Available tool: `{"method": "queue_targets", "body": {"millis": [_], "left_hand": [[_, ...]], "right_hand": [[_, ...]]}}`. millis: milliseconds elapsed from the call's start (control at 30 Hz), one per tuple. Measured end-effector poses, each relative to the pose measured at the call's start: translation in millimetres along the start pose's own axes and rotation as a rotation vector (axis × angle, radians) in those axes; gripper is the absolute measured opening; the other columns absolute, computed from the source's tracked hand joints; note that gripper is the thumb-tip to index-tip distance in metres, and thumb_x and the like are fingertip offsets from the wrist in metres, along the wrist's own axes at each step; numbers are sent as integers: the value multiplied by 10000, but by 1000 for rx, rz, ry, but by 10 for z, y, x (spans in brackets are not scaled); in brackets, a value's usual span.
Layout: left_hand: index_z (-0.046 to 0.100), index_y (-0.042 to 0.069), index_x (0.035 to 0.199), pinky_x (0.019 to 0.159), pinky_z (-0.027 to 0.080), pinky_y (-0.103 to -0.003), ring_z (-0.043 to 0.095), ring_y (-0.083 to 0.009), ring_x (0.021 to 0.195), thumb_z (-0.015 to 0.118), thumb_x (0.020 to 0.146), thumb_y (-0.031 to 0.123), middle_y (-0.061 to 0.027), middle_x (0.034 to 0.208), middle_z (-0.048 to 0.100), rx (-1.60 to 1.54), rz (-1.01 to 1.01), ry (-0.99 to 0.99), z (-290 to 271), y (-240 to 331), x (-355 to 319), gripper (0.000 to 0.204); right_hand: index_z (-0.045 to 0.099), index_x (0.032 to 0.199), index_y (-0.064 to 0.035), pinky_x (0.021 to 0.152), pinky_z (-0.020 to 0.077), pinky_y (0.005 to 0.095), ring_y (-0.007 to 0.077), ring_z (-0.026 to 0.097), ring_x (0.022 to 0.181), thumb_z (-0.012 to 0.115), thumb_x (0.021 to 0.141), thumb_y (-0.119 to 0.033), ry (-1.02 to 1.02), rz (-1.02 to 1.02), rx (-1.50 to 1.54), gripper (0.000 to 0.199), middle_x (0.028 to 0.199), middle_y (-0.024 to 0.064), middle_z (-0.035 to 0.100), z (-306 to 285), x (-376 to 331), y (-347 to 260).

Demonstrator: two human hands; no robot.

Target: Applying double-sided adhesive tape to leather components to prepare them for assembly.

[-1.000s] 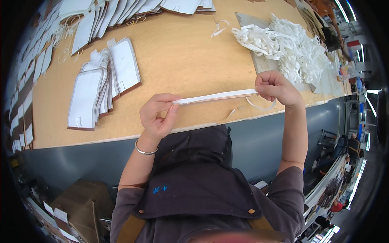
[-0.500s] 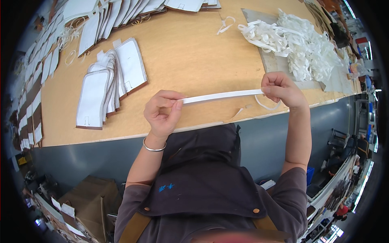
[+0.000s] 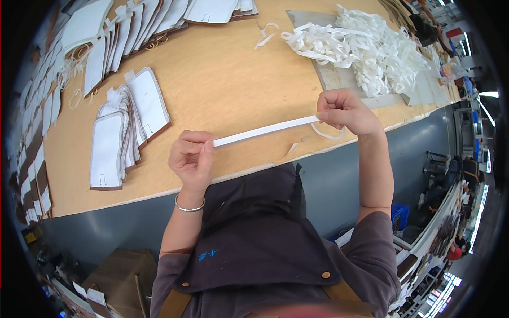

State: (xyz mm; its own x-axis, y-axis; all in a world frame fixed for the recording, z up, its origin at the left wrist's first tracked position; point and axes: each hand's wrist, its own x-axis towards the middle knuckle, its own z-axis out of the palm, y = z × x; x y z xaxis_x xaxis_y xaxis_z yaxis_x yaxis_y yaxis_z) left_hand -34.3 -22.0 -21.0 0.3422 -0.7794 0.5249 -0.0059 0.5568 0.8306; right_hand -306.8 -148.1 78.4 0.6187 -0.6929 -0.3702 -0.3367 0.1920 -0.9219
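Note:
A narrow white strip, which looks like elastic or tape (image 3: pixel 265 130), is stretched straight between my two hands above the near part of the table. One end is pinched between the thumb and fingers of my left hand (image 3: pixel 192 160), which has a silver bangle at the wrist. My right hand (image 3: pixel 347 112), a little higher in the picture, grips the strip toward its other end. Below the right hand a loose white loop (image 3: pixel 328 135) hangs or lies; whether it belongs to the same strip I cannot tell.
A large heap of white strips (image 3: pixel 382 53) lies on a grey sheet (image 3: pixel 328 77) at the back right. One strip (image 3: pixel 266 35) lies apart. To the left, white panels with brown edges (image 3: pixel 107 151) lie fanned on the wooden table (image 3: pixel 233 69); further stacks (image 3: pixel 124 40) stand behind.
The whole view has turned and shifted slightly, so table and hands appear further left. Both hands keep the white strip taut; its left end now sits a little lower in the picture.

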Motion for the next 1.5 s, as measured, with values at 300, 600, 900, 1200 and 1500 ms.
{"method": "queue_targets", "body": {"millis": [300, 600, 900, 1200, 1500], "left_hand": [[433, 52, 781, 568, 416, -201, 549, -116, 670, 535, 803, -100, -158, 835, 580, 13, -18, -11, 17, -4, 20, 184], [475, 51, 834, 675, 437, -284, 555, -182, 795, 600, 745, -38, -139, 907, 568, 304, -108, -245, -28, 211, 366, 178], [562, 141, 992, 549, 450, -304, 582, -192, 655, 650, 706, 107, -41, 844, 554, 1010, 266, -901, 992, 513, 618, 301], [519, 98, 962, 505, 397, -247, 502, -154, 564, 585, 793, -13, -46, 738, 541, 341, 243, -555, 527, 349, 705, 213], [373, 78, 1115, 674, 383, -203, 454, -82, 747, 541, 877, 11, -66, 952, 495, 111, 197, -113, -50, 214, 307, 299]], "right_hand": [[514, 664, -52, 409, 263, 187, 11, 359, 449, 611, 791, -96, -20, -9, 46, 166, 518, -60, 433, -25, 33, 84], [543, 704, -61, 436, 285, 182, 21, 373, 472, 632, 808, -142, -40, -69, 305, 159, 550, -54, 449, -3, 96, 383], [553, 726, -55, 443, 297, 180, 25, 396, 487, 611, 823, -144, -5, -114, 373, 144, 563, -46, 466, 67, 46, 439], [559, 720, -38, 412, 270, 183, 19, 355, 451, 571, 840, -138, -74, -188, 421, 157, 549, -42, 458, 98, -126, 163], [546, 711, -33, 400, 249, 182, 11, 343, 446, 571, 843, -117, -93, -254, 464, 158, 557, -37, 463, 498, -10, 91]]}}
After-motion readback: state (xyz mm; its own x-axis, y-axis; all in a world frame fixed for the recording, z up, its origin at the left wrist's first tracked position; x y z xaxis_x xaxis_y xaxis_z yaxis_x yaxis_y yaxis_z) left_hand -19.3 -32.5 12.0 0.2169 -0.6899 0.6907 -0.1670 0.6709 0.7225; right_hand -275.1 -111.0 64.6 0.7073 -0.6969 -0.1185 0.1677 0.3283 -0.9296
